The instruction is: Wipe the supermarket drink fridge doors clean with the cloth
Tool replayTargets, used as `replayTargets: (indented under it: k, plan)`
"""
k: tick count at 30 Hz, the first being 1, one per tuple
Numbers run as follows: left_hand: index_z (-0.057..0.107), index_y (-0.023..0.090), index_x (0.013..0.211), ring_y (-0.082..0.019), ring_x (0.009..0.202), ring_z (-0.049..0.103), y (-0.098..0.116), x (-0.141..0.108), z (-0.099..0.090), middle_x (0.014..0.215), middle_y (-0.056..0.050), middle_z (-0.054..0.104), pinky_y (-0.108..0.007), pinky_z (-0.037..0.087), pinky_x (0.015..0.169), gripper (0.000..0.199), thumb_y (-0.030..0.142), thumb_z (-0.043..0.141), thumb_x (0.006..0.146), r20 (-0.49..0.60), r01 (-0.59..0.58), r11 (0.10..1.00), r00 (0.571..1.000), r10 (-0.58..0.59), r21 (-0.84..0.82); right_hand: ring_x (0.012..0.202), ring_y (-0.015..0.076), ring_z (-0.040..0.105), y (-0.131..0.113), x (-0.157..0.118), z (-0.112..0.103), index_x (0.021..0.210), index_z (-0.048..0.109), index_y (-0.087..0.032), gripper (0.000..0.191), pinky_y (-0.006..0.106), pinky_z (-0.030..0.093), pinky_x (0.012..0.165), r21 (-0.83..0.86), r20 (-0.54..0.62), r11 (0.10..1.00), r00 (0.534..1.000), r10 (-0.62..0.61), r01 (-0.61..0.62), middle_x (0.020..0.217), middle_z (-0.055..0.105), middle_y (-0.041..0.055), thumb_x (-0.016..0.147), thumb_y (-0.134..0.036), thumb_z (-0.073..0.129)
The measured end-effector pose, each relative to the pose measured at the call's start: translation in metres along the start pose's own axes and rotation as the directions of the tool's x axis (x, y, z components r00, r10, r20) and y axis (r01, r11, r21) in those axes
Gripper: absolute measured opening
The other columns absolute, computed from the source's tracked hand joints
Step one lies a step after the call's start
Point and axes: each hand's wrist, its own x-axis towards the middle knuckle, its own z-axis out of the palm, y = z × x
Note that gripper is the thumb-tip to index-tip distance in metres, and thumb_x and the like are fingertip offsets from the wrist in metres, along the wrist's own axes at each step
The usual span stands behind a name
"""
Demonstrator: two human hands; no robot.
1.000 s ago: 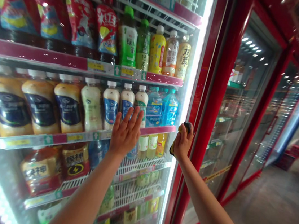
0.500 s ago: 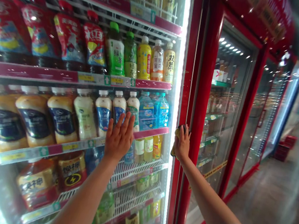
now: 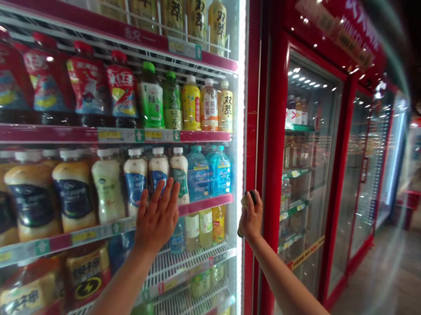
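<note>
My left hand (image 3: pixel 157 217) is open, palm forward and fingers stretched upward, in front of the milk-tea bottles (image 3: pixel 159 166) in a lit drinks fridge. Whether the palm rests on a glass pane I cannot tell. A yellowish sponge (image 3: pixel 243 215) with a dark side is held in my right hand (image 3: pixel 252 218), the fingers bent around it. That hand is at the red frame (image 3: pixel 248 142) along the fridge's right edge, beside the bright light strip (image 3: pixel 241 130). Part of the sponge is hidden behind my fingers.
Shelves of bottled drinks fill the fridge, with red-capped bottles (image 3: pixel 87 78) upper left and blue bottles (image 3: pixel 219 171) by the light strip. A second red-framed glass-door fridge (image 3: pixel 302 189) stands to the right. Red baskets (image 3: pixel 406 207) sit farther off on the grey floor (image 3: pixel 377 300).
My view has tilted upward, so shelves and hands appear lower and more of the top shelf shows. My left hand keeps its place before the bottles. My right hand has turned slightly with the sponge.
</note>
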Motion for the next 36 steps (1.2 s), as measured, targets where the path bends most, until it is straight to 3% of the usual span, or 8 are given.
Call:
replayTargets:
  k: [3,8,10,16,24,30,32,36]
  plan:
    - [0.024,0.020,0.162,-0.018,0.157,0.018,0.000,0.001,0.000,0.163,-0.008,0.037,-0.040,0.002,0.132,0.073,0.015,0.056,0.097,0.005,0.001,1.000,1.000,-0.001,0.001,0.146,0.0327,0.043,0.000,0.006,0.000,0.147,0.052,-0.028,0.048,0.064,0.044,0.113,-0.006,-0.007,1.000,1.000,-0.012,0.012,0.157,0.043,0.0134,0.100,-0.027,0.042]
    - [0.024,0.022,0.162,-0.017,0.157,0.018,0.001,0.003,-0.001,0.163,-0.007,0.035,-0.040,0.002,0.132,0.073,0.015,0.055,0.097,0.000,0.012,1.000,1.000,-0.012,-0.014,0.150,0.0255,0.037,-0.016,0.109,0.014,0.152,0.045,-0.031,0.051,0.053,0.037,0.121,-0.010,-0.027,1.000,0.999,-0.021,0.020,0.157,0.042,0.0102,0.101,-0.026,0.041]
    - [0.023,0.022,0.163,-0.016,0.157,0.018,0.002,0.004,-0.002,0.164,-0.006,0.034,-0.040,0.003,0.132,0.073,0.015,0.055,0.097,0.000,0.011,1.000,1.000,-0.011,-0.022,0.150,0.0255,0.036,-0.020,0.127,0.016,0.153,0.043,-0.031,0.053,0.052,0.036,0.122,-0.016,-0.026,0.999,0.999,-0.028,0.028,0.158,0.042,0.0100,0.101,-0.025,0.041]
    - [0.025,0.022,0.162,-0.017,0.157,0.019,0.002,0.004,-0.002,0.164,-0.007,0.033,-0.040,0.003,0.132,0.072,0.016,0.055,0.097,-0.011,0.012,0.999,1.000,-0.012,-0.036,0.153,0.0278,0.031,-0.017,0.102,0.008,0.155,0.039,-0.029,0.054,0.057,0.035,0.121,-0.079,0.031,0.993,0.996,-0.086,0.089,0.163,0.033,0.0116,0.101,-0.027,0.041]
    - [0.024,0.024,0.163,-0.018,0.156,0.021,0.001,0.001,0.000,0.165,-0.006,0.033,-0.041,0.002,0.133,0.071,0.016,0.051,0.098,-0.006,0.036,0.997,0.999,-0.037,-0.074,0.150,0.0296,0.036,-0.044,0.176,0.025,0.151,0.045,-0.025,0.050,0.055,0.034,0.121,-0.084,-0.043,0.991,0.993,-0.108,0.104,0.159,0.039,0.0136,0.102,-0.032,0.041]
    - [0.021,0.021,0.163,-0.018,0.157,0.018,0.001,0.002,-0.002,0.165,-0.007,0.032,-0.041,0.002,0.133,0.074,0.016,0.054,0.097,-0.006,0.005,1.000,1.000,-0.005,-0.015,0.148,0.0271,0.040,-0.029,0.116,0.002,0.145,0.054,-0.033,0.045,0.053,0.033,0.123,0.007,0.205,0.912,0.892,-0.402,0.409,0.160,0.042,0.0069,0.101,-0.034,0.045]
    - [0.021,0.020,0.163,-0.018,0.157,0.017,0.002,0.002,-0.002,0.164,-0.008,0.033,-0.041,0.002,0.133,0.074,0.016,0.054,0.097,-0.012,0.002,1.000,1.000,-0.002,-0.007,0.146,0.0270,0.043,-0.022,0.117,0.000,0.142,0.057,-0.032,0.042,0.053,0.035,0.121,0.012,0.174,0.920,0.905,-0.388,0.392,0.157,0.045,0.0068,0.101,-0.033,0.045]
    - [0.023,0.019,0.163,-0.018,0.157,0.017,0.003,0.001,-0.002,0.164,-0.009,0.034,-0.042,0.002,0.133,0.073,0.014,0.054,0.097,-0.014,0.004,1.000,1.000,-0.004,0.005,0.145,0.0283,0.043,-0.043,0.159,0.018,0.148,0.050,-0.030,0.045,0.055,0.038,0.118,-0.043,-0.043,0.986,0.986,-0.163,0.161,0.155,0.045,0.0106,0.103,-0.032,0.040]
